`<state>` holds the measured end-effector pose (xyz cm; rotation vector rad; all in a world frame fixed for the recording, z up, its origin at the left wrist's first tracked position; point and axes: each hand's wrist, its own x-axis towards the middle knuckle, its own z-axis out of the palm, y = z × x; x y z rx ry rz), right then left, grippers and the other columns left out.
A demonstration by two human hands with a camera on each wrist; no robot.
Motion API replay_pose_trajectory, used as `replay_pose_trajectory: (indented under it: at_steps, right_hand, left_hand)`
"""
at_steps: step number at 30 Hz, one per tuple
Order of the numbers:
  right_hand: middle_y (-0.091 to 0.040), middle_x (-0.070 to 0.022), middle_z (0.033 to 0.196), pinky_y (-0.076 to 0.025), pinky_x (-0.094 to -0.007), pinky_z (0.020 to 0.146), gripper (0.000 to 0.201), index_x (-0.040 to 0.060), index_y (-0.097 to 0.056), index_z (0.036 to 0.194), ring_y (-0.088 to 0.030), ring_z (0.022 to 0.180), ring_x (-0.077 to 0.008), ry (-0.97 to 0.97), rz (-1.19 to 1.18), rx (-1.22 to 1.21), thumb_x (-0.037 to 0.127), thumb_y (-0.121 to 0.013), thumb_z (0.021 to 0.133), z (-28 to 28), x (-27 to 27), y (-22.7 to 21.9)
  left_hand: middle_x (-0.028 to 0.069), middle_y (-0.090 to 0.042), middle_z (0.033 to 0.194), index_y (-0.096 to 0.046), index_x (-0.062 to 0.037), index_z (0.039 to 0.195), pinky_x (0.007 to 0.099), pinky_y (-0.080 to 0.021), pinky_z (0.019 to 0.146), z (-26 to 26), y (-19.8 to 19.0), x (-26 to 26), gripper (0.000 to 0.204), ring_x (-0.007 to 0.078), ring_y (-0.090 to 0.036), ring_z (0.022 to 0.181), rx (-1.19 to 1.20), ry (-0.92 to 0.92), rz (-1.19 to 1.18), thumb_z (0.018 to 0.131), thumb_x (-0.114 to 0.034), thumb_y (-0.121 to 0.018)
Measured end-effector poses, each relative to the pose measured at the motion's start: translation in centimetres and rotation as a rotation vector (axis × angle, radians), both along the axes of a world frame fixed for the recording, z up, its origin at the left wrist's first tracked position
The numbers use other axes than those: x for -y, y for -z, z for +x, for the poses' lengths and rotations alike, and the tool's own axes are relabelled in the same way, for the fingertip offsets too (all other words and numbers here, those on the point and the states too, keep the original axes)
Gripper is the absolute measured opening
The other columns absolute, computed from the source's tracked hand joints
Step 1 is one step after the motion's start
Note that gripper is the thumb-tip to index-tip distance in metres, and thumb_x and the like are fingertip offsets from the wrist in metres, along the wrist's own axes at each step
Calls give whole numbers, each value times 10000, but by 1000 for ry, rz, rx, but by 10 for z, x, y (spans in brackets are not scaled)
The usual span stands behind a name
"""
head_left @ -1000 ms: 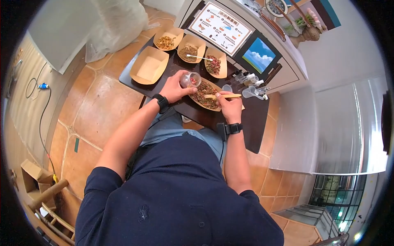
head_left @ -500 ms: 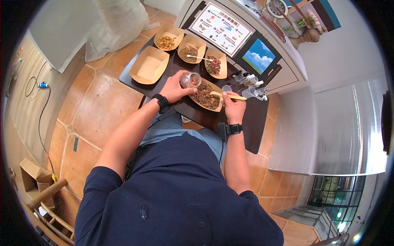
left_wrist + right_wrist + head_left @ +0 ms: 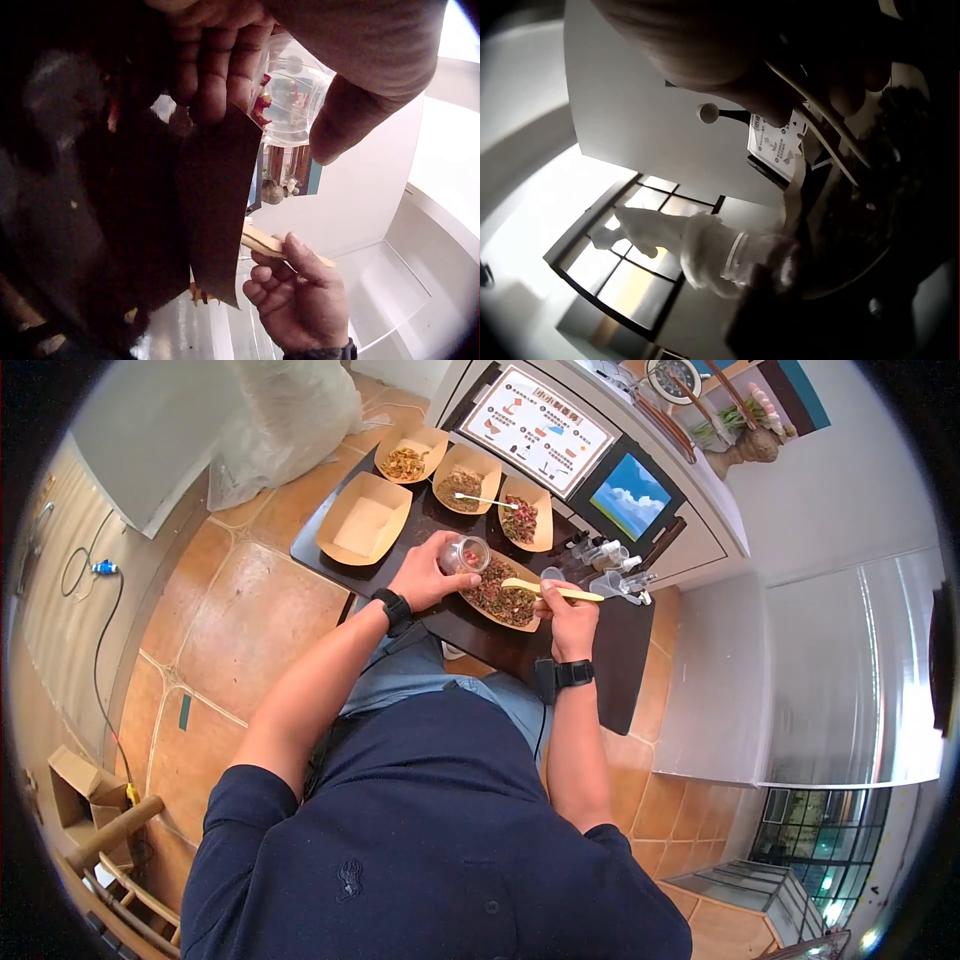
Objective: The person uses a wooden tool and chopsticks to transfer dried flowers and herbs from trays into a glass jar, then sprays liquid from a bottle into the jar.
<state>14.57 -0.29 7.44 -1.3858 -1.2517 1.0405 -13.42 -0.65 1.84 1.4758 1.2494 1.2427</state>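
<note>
My left hand [image 3: 422, 574] grips a small clear jar [image 3: 466, 555], tilted over the left end of a boat-shaped paper tray [image 3: 516, 626]. Red bits show inside the jar [image 3: 291, 97] in the left wrist view. A mix of brown and red dried plant pieces [image 3: 497, 601] fills the tray. Between thumb and fingers, my right hand [image 3: 571, 624] pinches wooden tweezers [image 3: 560, 593]. Their tips point left over the mix, a little right of the jar. In the right wrist view the tweezers' [image 3: 821, 124] two prongs stand slightly apart.
Behind the tray stand paper trays of orange dried pieces [image 3: 404, 464], brown powder [image 3: 458, 490] with a white spoon [image 3: 485, 499], and red buds [image 3: 520, 520]. An empty paper tray [image 3: 362, 525] sits left. Small bottles [image 3: 605, 553] and a plastic cup [image 3: 553, 575] are at right.
My right hand has shifted slightly right and up with the tweezers. Their tips moved right, then back left above the mix toward the jar. The left hand and jar have stayed in place.
</note>
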Motion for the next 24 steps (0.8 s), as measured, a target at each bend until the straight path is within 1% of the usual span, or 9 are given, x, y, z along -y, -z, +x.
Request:
replay_pose_trajectory:
  at_steps: [2, 5, 7, 8, 10, 17, 19, 22, 24]
  right_hand:
    - [-750, -51, 822, -541, -261, 630, 228, -27, -786, 1104, -686, 680, -109, 21, 29, -64, 161, -833, 985, 0, -2, 1]
    - [-753, -53, 824, -549, -264, 629, 215, -17, -786, 1111, -691, 682, -110, 20, 98, 101, 157, -827, 992, 2, -4, 5]
    - [-757, -53, 839, -576, -271, 642, 220, -13, -783, 1118, -707, 697, -120, -42, 6, 200, 162, -829, 994, 1, 0, 4]
    - [-757, -53, 839, -576, -271, 642, 220, -13, -783, 1118, -707, 697, -120, -43, 6, 200, 162, -829, 994, -1, 1, 3]
    - [-762, -55, 854, -594, -286, 656, 229, -9, -786, 1121, -719, 705, -133, -30, -36, -76, 172, -835, 989, -4, 2, 2]
    - [-768, -62, 874, -597, -294, 672, 225, -8, -789, 1122, -724, 728, -131, -138, -75, 4, 164, -836, 986, -4, 3, 6]
    - [-769, -58, 876, -576, -272, 678, 212, -15, -786, 1118, -715, 745, -112, -31, 94, 219, 146, -826, 988, -1, 2, 9]
    - [-771, -57, 876, -564, -265, 684, 204, -22, -787, 1109, -709, 755, -100, 14, 92, 143, 135, -819, 984, -5, 4, 2]
    - [-770, -54, 871, -566, -269, 681, 206, -22, -789, 1102, -709, 748, -103, -47, 63, 120, 139, -824, 979, -8, 7, 2]
  left_hand:
    - [136, -781, 1200, -615, -34, 1398, 380, -584, 977, 1, 0, 0, 779, 219, -750, 1078, 1, 0, 2, 798, -398, -953]
    - [133, -782, 1198, -616, -34, 1394, 378, -586, 971, 1, 1, -1, 778, 215, -750, 1074, -1, -5, 6, 798, -402, -955]
    - [133, -782, 1196, -616, -34, 1391, 378, -586, 968, 1, 3, -1, 778, 214, -750, 1071, -4, -11, 6, 798, -405, -955]
    - [133, -781, 1194, -616, -33, 1391, 377, -587, 965, 0, 2, -1, 779, 213, -749, 1068, 1, -4, 4, 798, -406, -956]
    - [133, -781, 1191, -616, -33, 1390, 377, -587, 962, 0, 1, -1, 780, 212, -749, 1065, 6, 2, 0, 797, -407, -956]
    - [134, -779, 1185, -615, -31, 1391, 372, -587, 959, 1, 1, -1, 783, 210, -749, 1058, -7, -8, 12, 795, -407, -957]
    - [134, -779, 1187, -615, -31, 1392, 373, -588, 960, 0, 3, -1, 784, 211, -750, 1057, -2, -11, 11, 796, -406, -957]
    - [133, -780, 1187, -615, -31, 1392, 374, -588, 962, 1, 2, -1, 783, 210, -751, 1056, 4, -1, 5, 793, -401, -958]
    - [204, -782, 1186, -625, -14, 1380, 414, -589, 977, 1, 2, -1, 821, 298, -767, 1100, 25, -7, 13, 771, -448, -963]
